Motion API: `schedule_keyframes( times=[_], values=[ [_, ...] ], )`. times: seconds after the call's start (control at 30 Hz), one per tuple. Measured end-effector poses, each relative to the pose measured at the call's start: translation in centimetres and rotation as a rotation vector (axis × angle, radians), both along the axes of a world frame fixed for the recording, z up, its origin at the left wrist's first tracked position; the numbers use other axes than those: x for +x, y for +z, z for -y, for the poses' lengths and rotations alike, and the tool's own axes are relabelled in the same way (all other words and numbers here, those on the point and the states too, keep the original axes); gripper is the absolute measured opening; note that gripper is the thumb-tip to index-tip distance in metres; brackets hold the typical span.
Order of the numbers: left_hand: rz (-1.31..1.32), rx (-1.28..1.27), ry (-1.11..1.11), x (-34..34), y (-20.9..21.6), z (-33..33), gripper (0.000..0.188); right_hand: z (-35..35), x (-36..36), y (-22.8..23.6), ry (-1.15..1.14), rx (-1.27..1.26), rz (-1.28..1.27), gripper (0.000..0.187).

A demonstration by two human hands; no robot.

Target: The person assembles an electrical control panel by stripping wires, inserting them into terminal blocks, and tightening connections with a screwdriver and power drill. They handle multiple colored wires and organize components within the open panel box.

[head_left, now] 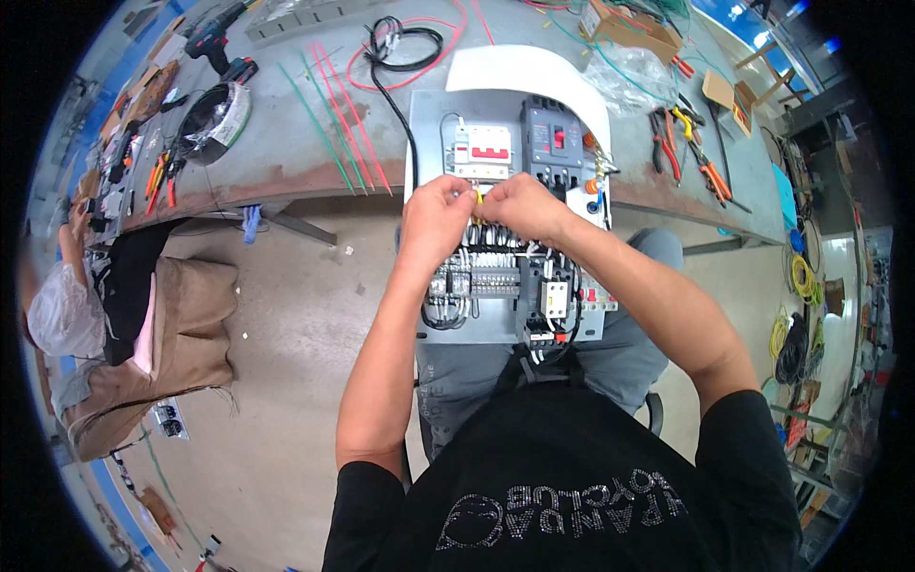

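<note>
My left hand (437, 219) and my right hand (524, 208) meet over a grey electrical panel (426, 143) that leans on my lap and the bench edge. The fingertips of both are pinched together just below a white circuit breaker with red switches (490, 145). Between them shows a bit of a small yellow piece (477, 198), too hidden to name. Under my fingers run bundled white wires (494, 235) down to a row of terminal blocks (494, 282). Right of the white breaker is a dark grey moulded-case breaker (555, 133). A white contactor (554, 299) sits lower down.
The bench (286, 124) carries a cordless drill (221, 43), a black cable coil (215, 122), cut red and green wires (345, 124), and several pliers (664, 143) at right. A curved white sheet (534, 69) stands behind the panel. Another person (162, 334) sits at left.
</note>
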State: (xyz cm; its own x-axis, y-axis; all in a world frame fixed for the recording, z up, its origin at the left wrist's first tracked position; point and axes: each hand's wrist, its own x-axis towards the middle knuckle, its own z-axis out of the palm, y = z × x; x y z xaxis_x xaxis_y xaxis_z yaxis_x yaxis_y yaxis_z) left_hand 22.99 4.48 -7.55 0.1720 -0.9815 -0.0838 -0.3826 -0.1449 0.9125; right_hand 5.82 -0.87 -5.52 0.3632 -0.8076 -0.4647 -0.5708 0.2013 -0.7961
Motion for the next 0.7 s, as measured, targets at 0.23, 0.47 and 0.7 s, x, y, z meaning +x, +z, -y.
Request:
schedule_keyframes(
  times=[0.23,0.47,0.7],
  values=[
    [-0.189,-0.005,-0.051,0.4,0.4,-0.2,0.021,-0.3,-0.5,0.4,0.048,-0.003,0.097,0.020],
    [-0.649,0.106,-0.098,0.4,-0.8,0.4,0.012,-0.6,-0.7,2.0,0.039,0.074,0.164,0.020],
    [-0.591,0.077,-0.120,0.8,-1.3,0.5,0.018,0.4,-0.5,6.7,0.437,-0.201,-0.171,0.034]
  ],
)
